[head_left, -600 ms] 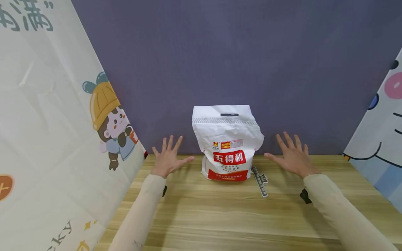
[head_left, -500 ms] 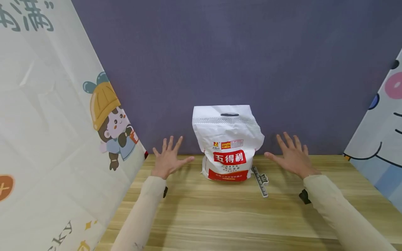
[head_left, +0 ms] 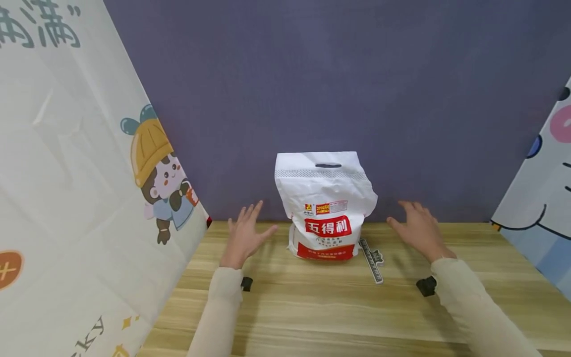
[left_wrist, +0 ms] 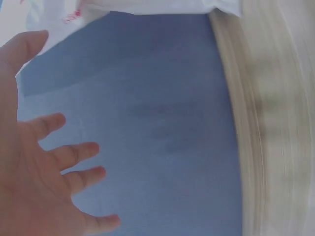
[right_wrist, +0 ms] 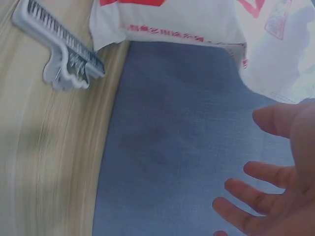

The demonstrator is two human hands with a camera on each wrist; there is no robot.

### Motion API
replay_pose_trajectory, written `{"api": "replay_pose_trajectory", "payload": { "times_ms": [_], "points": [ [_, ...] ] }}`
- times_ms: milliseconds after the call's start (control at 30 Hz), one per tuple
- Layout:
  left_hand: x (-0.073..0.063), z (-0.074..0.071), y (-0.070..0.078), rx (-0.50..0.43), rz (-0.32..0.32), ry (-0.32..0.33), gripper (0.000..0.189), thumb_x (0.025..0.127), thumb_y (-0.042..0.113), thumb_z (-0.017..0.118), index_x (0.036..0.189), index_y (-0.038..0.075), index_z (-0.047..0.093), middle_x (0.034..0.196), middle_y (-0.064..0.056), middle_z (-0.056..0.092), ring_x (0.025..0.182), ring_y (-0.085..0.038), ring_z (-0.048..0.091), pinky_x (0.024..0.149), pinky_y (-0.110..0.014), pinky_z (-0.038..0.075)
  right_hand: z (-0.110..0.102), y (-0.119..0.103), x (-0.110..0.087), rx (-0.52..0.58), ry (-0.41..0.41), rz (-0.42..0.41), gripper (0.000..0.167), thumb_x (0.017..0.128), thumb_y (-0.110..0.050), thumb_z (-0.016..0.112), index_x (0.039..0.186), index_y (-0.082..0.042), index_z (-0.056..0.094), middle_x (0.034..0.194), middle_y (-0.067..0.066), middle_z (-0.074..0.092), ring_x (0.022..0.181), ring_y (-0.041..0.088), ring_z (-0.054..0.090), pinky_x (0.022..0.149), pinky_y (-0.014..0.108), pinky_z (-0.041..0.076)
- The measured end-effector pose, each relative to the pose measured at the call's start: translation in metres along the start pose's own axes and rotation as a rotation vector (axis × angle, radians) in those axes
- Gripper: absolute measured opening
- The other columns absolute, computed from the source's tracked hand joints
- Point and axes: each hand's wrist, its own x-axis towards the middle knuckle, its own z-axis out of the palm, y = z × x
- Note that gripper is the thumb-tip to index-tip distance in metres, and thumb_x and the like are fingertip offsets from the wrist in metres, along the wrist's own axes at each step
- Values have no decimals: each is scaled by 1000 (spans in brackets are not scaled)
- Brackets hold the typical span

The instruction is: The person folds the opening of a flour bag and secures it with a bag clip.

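A white flour bag (head_left: 324, 206) with a red label and a cut-out handle stands upright on the wooden table (head_left: 312, 307), close to the purple back wall. My left hand (head_left: 245, 235) hovers to the left of the bag, fingers spread, holding nothing. My right hand (head_left: 416, 228) hovers to the bag's right, fingers relaxed, holding nothing. Neither hand touches the bag. In the left wrist view my left hand (left_wrist: 39, 162) is spread before the wall, with the bag's edge (left_wrist: 162, 6) at the top. In the right wrist view my right hand (right_wrist: 275, 196) is open below the bag (right_wrist: 197, 19).
A grey sealing clip (head_left: 371, 260) lies on the table just right of the bag; it also shows as the clip (right_wrist: 59, 49) in the right wrist view. Cartoon-printed panels stand at the left (head_left: 67, 198) and right (head_left: 540, 198). The purple wall (head_left: 312, 89) closes the back.
Both hands have lowered a little and drawn nearer the bag. The right hand's fingers have relaxed from a wide spread. The bag and clip stay put.
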Motion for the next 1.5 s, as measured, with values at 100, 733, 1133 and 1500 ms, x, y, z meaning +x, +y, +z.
{"api": "replay_pose_trajectory", "payload": {
  "times_ms": [100,733,1133,1500],
  "points": [
    [-6,2,5,-64,7,41,88,91,67,62,161,23,32,161,-13,43,151,-40,36,118,-76,17,0,-3,-2,38,6,13,71,99,-42,62,147,8,43,146,40,42,130,63,39,101,80,29],
    [-24,5,35,-331,111,334,42,92,29,75,130,13,67,114,-10,76,108,-33,67,100,-56,47,12,-15,-11,350,72,73,59,105,-41,54,143,5,49,142,31,53,128,50,51,99,64,45],
    [-20,7,67,-392,242,374,30,92,23,76,119,10,72,97,-6,77,96,-27,69,93,-50,51,19,-25,-7,472,127,118,53,106,-38,55,141,2,52,139,28,58,122,41,56,94,45,46],
    [-11,1,97,-359,389,423,24,90,17,76,113,11,74,90,-2,77,86,-20,69,87,-47,52,23,-30,0,534,134,122,51,106,-36,54,140,2,54,137,25,61,115,30,57,86,27,45]
  ]
}}
